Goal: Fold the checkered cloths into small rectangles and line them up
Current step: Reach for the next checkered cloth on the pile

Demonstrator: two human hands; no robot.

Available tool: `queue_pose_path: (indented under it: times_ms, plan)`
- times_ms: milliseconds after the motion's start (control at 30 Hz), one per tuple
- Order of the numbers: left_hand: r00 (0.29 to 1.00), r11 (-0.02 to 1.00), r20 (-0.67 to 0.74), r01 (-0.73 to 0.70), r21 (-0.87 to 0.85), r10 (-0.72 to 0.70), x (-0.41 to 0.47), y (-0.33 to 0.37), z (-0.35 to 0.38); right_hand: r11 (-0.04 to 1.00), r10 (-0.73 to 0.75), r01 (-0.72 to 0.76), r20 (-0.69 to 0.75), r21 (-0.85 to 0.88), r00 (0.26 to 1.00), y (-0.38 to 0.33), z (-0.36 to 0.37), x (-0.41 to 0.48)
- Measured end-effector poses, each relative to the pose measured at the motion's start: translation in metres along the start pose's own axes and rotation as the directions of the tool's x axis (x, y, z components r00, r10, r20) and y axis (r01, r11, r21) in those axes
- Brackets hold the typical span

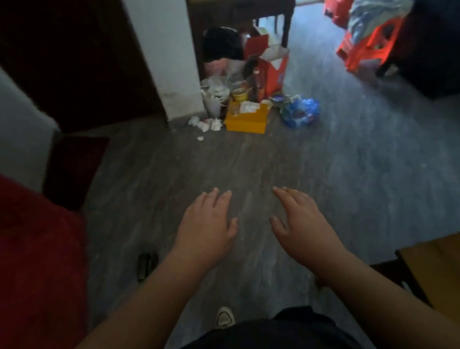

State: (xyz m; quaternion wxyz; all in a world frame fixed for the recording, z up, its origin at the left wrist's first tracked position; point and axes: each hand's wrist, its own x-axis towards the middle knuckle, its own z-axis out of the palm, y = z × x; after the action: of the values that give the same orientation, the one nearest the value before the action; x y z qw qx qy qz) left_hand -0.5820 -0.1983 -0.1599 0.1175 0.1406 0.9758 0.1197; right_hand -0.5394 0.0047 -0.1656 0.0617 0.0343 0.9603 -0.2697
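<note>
While standing over the grey floor, held left hand and right hand out low, fingers loose, gripping nothing, likely poised to reach. Spotted no checkered cloths for sure; maybe that pale bundle on the orange stool.

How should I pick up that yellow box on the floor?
Grip the yellow box by both short ends at once, coming from the near side. It lies flat and open-topped with white scraps inside, so keeping it level should matter, and rubbish crowds its far side.
</note>
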Motion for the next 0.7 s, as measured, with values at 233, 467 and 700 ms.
queue_pose_path:
  times_ms: [233, 467, 700]
  plan:
    - [0.975, 0.974, 0.038, -0.221, 0.042, 0.220, 0.136, 0.050, -0.019, 0.984, 0.175, -0.173, -0.091, 0.031, 0.980, 0.049, -0.041, 0.081]
    - [0.943, 0.938, 0.105, -0.326, 0.117, 0.314, 0.283, 0.137, -0.024, 0.954, 0.295, -0.279, -0.176, 0.110, 0.939, 0.159, -0.103, 0.184]
    - [0.893, 0.875, 0.135, -0.449, 0.183, 0.430, 0.408, 0.256, -0.054, 0.910, 0.413, -0.380, -0.280, 0.168, 0.867, 0.261, -0.201, 0.253]
